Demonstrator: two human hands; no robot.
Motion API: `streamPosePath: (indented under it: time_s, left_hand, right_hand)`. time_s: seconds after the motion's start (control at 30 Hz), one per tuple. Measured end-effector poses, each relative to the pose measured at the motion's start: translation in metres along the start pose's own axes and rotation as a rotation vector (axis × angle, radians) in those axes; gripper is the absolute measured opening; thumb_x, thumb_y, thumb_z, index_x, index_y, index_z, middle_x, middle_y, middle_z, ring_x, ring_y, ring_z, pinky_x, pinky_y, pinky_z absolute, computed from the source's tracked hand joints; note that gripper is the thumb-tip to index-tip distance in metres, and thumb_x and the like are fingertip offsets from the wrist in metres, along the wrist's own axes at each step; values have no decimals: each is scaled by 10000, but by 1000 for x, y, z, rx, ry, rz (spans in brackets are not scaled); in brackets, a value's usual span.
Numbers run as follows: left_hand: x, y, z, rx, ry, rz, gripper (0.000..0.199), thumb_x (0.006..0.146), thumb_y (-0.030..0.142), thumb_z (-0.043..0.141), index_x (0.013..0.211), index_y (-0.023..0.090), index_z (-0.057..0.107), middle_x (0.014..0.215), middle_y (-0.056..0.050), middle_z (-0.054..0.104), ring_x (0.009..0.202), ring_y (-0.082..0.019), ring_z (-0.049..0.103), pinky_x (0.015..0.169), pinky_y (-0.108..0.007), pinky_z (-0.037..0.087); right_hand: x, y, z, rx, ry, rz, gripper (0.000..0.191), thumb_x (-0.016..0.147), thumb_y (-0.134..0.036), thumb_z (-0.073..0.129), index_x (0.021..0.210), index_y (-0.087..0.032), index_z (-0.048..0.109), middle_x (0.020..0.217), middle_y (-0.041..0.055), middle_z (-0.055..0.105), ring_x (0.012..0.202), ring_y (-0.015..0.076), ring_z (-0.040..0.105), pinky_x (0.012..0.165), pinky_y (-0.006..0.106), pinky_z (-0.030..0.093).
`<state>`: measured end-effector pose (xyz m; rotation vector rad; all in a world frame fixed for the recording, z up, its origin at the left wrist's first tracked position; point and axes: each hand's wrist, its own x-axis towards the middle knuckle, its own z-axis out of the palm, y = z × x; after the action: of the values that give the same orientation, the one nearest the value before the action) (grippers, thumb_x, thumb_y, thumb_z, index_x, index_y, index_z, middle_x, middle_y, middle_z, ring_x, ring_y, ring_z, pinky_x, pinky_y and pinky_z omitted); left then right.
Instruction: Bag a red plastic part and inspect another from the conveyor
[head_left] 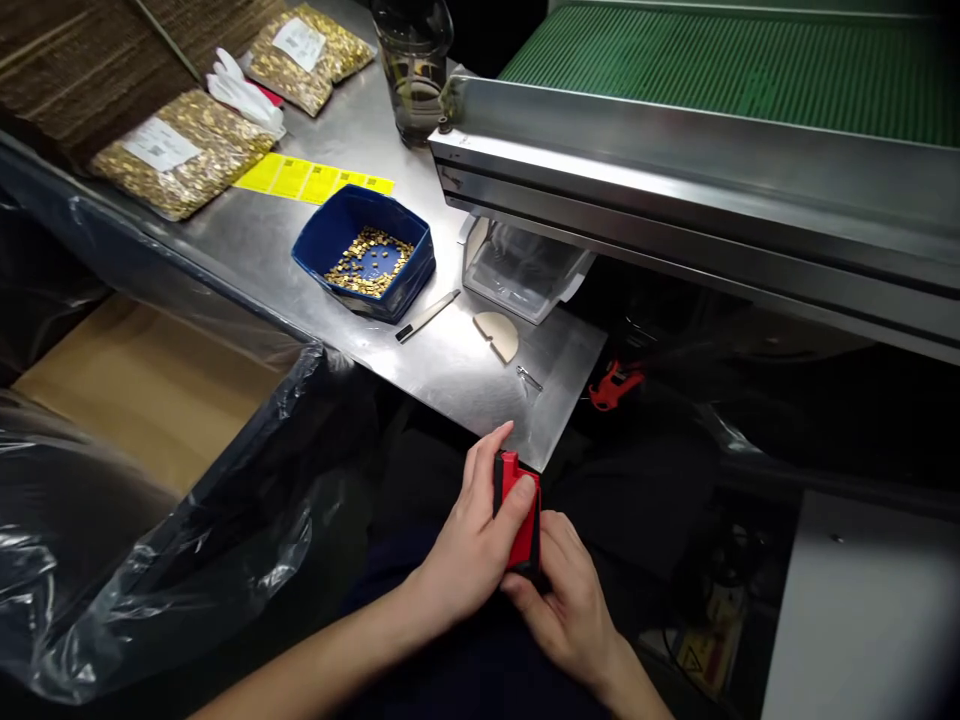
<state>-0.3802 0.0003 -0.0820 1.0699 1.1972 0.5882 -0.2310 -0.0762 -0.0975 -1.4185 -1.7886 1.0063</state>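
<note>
Both my hands hold a small red and black block-shaped device low in front of me, just off the near corner of the metal table. My left hand wraps its left side, with the thumb lying across the red face. From the right and below, my right hand grips its lower end with bent fingers. What kind of device it is I cannot make out. Close by on the table lie a small metal pin-like part, a pale half-round disc and a slim utility knife.
A blue bin holds small brass pieces. Behind it are yellow labels and bags of brass parts. A clear tray sits under the green conveyor's metal edge. Plastic-lined box at left; red tool at right.
</note>
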Motion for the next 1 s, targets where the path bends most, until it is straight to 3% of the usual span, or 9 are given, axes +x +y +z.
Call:
streamPosePath:
  time_s: [0.13, 0.23, 0.33, 0.47, 0.53, 0.6, 0.7, 0.87, 1.0]
  left_hand:
    - [16, 15, 0, -143, -65, 3, 464, 1073, 495, 372, 1390, 256, 612, 1450, -56, 617, 1341, -279, 543, 1186, -415, 361]
    - [27, 17, -1, -239, -105, -24, 404, 1044, 428, 454, 1160, 209, 773, 1304, -60, 725, 1251, -290, 614, 1112, -385, 427]
    - [32, 14, 2, -312, -84, -69, 357, 999, 386, 538, 1071, 175, 816, 1205, -85, 770, 1170, -297, 661, 1031, -369, 474]
    - [31, 10, 9, -384, -95, -252, 463, 995, 502, 541, 1155, 146, 791, 1010, -116, 795, 927, -288, 716, 856, -388, 525]
    - [28, 10, 11, -398, -128, -264, 507, 1016, 544, 489, 1219, 169, 765, 1128, -125, 776, 1043, -310, 699, 920, -415, 520]
    - [22, 9, 11, -384, -171, -196, 485, 1025, 540, 489, 1333, 230, 699, 1374, -106, 686, 1257, -328, 614, 1049, -441, 475]
    - [12, 3, 8, -347, -265, -70, 548, 981, 475, 625, 1498, 318, 532, 1605, -49, 484, 1461, -318, 438, 1188, -433, 375]
    - [2, -12, 2, -330, -388, -43, 584, 965, 452, 640, 1516, 305, 515, 1645, -61, 424, 1503, -348, 382, 1253, -487, 289]
    - [2, -17, 2, -331, -372, -70, 541, 920, 440, 693, 1434, 292, 614, 1604, -84, 481, 1482, -376, 410, 1250, -515, 285]
  right_hand:
    - [3, -2, -11, 83, 30, 37, 223, 1041, -400, 493, 1125, -230, 609, 955, 75, 614, 868, 253, 566, 761, 405, 463]
    - [1, -4, -17, 152, 40, 78, 261, 1034, -435, 483, 1116, -236, 632, 940, 77, 619, 873, 263, 573, 768, 410, 475]
    - [-4, -4, -19, 201, 46, 102, 315, 1035, -470, 475, 1171, -241, 643, 971, 83, 638, 898, 270, 586, 801, 417, 486]
    - [-10, -3, -19, 296, 43, 156, 349, 1023, -531, 506, 1173, -268, 679, 1037, 80, 664, 961, 278, 610, 873, 417, 502]
    - [-11, -3, -19, 367, 81, 209, 412, 994, -608, 527, 1188, -290, 701, 1086, 79, 670, 1018, 288, 622, 915, 412, 511]
    - [-11, -4, -20, 439, 144, 273, 505, 955, -678, 542, 1266, -309, 692, 1182, 82, 666, 1111, 303, 620, 982, 411, 510]
    - [-9, -7, -24, 504, 187, 363, 511, 968, -621, 577, 1368, -310, 640, 1348, 81, 632, 1265, 310, 581, 1113, 428, 456]
    - [-6, -12, -33, 575, 143, 457, 380, 1020, -442, 573, 1358, -282, 640, 1348, 69, 671, 1267, 280, 616, 1103, 422, 491]
    - [-5, -14, -32, 549, 142, 459, 355, 1025, -411, 568, 1348, -282, 643, 1331, 59, 684, 1242, 255, 633, 1096, 393, 497]
